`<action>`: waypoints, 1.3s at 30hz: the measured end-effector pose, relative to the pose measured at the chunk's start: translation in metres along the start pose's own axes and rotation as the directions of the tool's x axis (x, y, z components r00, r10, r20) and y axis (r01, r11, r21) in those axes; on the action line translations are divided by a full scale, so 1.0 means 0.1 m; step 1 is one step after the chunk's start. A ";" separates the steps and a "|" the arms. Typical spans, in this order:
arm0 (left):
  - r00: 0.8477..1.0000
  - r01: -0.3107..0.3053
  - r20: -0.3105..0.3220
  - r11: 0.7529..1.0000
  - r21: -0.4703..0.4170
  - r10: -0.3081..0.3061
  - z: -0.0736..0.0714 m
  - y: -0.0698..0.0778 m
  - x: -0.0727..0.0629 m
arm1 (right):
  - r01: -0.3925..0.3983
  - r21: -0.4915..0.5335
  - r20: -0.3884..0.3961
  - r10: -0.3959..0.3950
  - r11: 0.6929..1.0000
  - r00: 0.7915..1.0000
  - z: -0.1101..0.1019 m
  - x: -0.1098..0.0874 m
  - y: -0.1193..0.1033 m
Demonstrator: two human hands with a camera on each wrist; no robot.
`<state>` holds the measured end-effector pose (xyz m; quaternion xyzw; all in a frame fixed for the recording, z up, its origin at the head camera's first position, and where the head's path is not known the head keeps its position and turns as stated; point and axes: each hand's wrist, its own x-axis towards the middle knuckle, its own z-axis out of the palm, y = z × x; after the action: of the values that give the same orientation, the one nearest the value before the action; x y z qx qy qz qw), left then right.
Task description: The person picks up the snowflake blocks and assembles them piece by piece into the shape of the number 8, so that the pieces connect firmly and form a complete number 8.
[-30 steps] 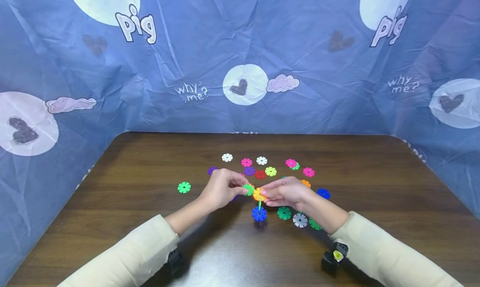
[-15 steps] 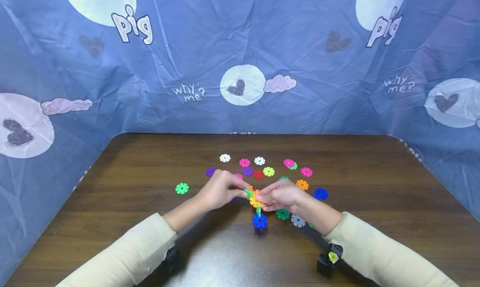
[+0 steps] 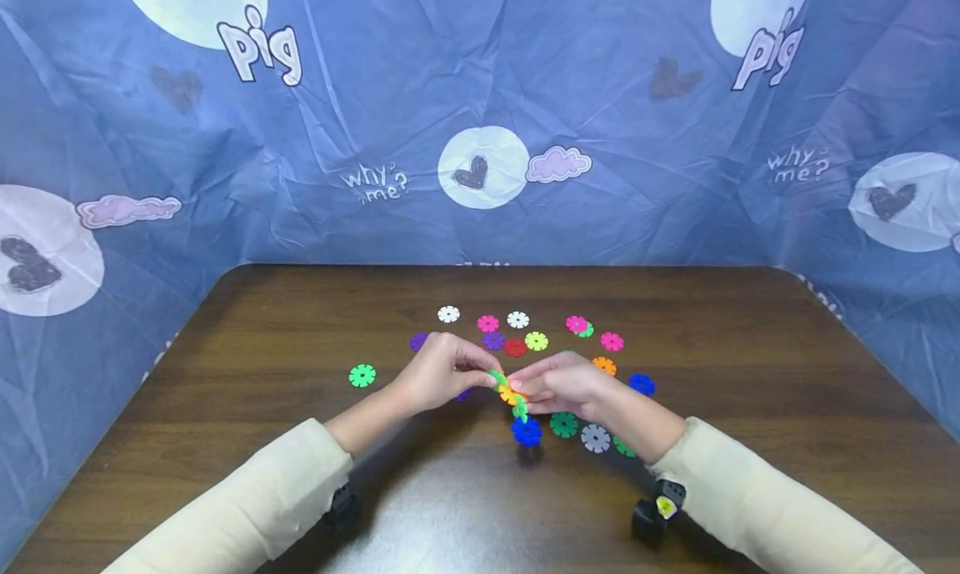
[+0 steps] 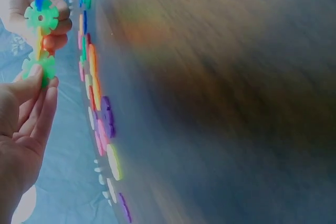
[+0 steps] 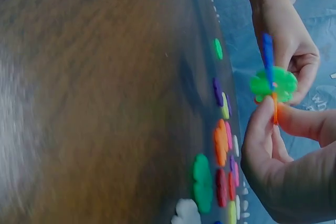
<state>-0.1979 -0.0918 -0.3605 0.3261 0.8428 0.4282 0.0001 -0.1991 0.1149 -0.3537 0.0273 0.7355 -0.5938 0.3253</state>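
Note:
A short chain of notched plastic interlocking discs hangs between both hands above the table. My left hand pinches its upper green disc between thumb and fingers. Below that come a yellow-orange disc, a second green disc and, at the lower end, a blue disc. Beside the chain, my right hand pinches an orange disc, seen edge-on in the right wrist view. Fingers partly hide the joint, so whether this is the chain's own orange disc I cannot tell.
Several loose discs lie flat on the brown table beyond and around the hands. A green disc is off to the left; a grey disc lies by the right forearm. Printed blue cloth hangs behind the table.
The chain has turned, so its orange disc now shows more edge-on. Its blue end dipped, then rose slightly and swung right. Both hands keep their pinch.

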 end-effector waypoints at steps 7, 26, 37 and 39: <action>0.998 0.051 -0.033 0.998 -0.023 -0.051 0.03 0.03 0.07 | 0.010 0.030 0.032 -0.011 1.000 0.999 -0.10 -0.03 -0.01; 0.988 0.146 0.011 0.956 0.254 -0.154 -0.08 -0.11 -0.06 | 0.028 -0.029 0.012 -0.027 0.999 1.000 -0.12 -0.05 0.05; 0.982 0.132 0.074 0.909 0.395 -0.175 -0.06 -0.13 -0.13 | 0.036 -0.051 0.026 -0.035 0.998 0.999 -0.16 -0.03 0.07; 0.980 0.156 0.056 0.910 0.383 -0.192 -0.05 -0.12 -0.12 | 0.038 -0.054 0.032 -0.036 0.998 0.999 -0.16 -0.03 0.07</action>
<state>-0.1964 -0.1074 -0.3690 0.2632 0.9340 0.2411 0.0147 -0.2007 0.1321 -0.3567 -0.0046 0.7467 -0.5795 0.3265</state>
